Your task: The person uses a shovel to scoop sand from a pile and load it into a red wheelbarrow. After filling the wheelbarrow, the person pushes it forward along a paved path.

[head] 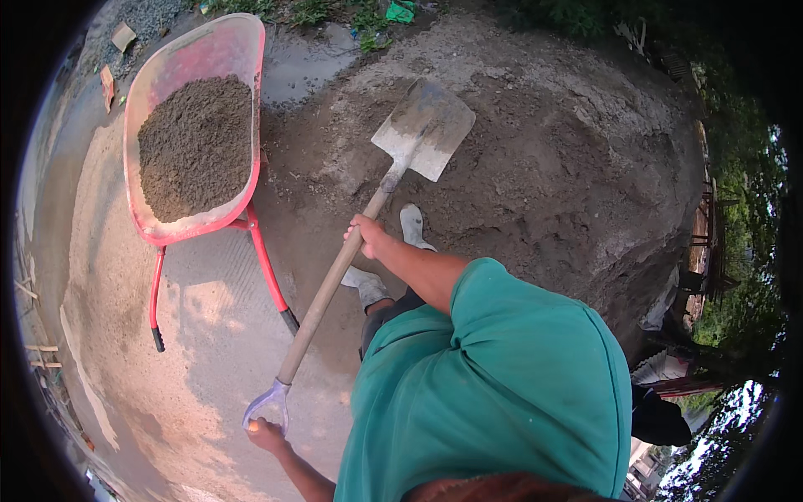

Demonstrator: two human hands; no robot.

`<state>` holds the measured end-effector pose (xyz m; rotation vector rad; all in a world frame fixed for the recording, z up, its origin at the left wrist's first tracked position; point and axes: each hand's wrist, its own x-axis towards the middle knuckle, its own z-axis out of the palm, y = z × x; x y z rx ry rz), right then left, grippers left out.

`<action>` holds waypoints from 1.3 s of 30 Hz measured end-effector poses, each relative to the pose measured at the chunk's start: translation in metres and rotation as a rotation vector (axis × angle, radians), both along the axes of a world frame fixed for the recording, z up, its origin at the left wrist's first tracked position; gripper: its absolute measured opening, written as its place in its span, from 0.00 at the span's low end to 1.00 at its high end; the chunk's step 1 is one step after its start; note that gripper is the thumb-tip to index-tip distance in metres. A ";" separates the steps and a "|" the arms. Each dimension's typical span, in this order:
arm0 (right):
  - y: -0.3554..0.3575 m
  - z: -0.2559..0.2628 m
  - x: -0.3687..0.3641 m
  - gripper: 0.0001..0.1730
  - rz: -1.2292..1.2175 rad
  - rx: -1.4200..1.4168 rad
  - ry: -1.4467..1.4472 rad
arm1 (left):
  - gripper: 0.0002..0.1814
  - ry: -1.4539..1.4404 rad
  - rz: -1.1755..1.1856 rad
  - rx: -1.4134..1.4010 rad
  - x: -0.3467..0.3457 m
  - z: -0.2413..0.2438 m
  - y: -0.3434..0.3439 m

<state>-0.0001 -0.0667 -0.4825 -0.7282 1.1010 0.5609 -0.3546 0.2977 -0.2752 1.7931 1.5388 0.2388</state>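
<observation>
A square-bladed shovel [326, 292] with a wooden shaft runs diagonally before me. My left hand [268, 434] is closed on its purple D-shaped handle, at the lower left. Further up, my right hand [369, 237] wraps around the shaft, below the metal socket. The blade is smeared with grey-brown dirt and carries no heap. It is over or against the sandy soil [533, 169]; contact cannot be told. To the left stands a red wheelbarrow [256, 182], its tray holding a mound of damp, dark sand or soil [197, 144].
My white boots [412, 224] stand at the soil's edge. The wheelbarrow's handles [266, 270] point towards the lower part of the view, near the shovel shaft. Gravel [147, 19] and a broken block [123, 37] lie at upper left, a green plastic scrap [400, 10] at the top.
</observation>
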 end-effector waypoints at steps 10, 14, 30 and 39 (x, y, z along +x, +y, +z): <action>-0.150 -0.075 -0.019 0.12 -0.436 0.100 0.142 | 0.07 0.063 -0.370 -0.009 0.209 0.021 -0.093; -0.339 -0.077 0.066 0.10 -0.556 -0.105 0.080 | 0.06 -0.107 -0.536 -0.161 0.307 -0.044 -0.242; -0.273 -0.081 -0.031 0.05 -0.249 -0.361 0.340 | 0.04 0.046 -0.355 -0.160 0.095 -0.138 -0.166; -0.179 -0.053 -0.039 0.10 0.057 -0.465 0.352 | 0.08 0.180 -0.206 -0.155 -0.044 -0.133 -0.145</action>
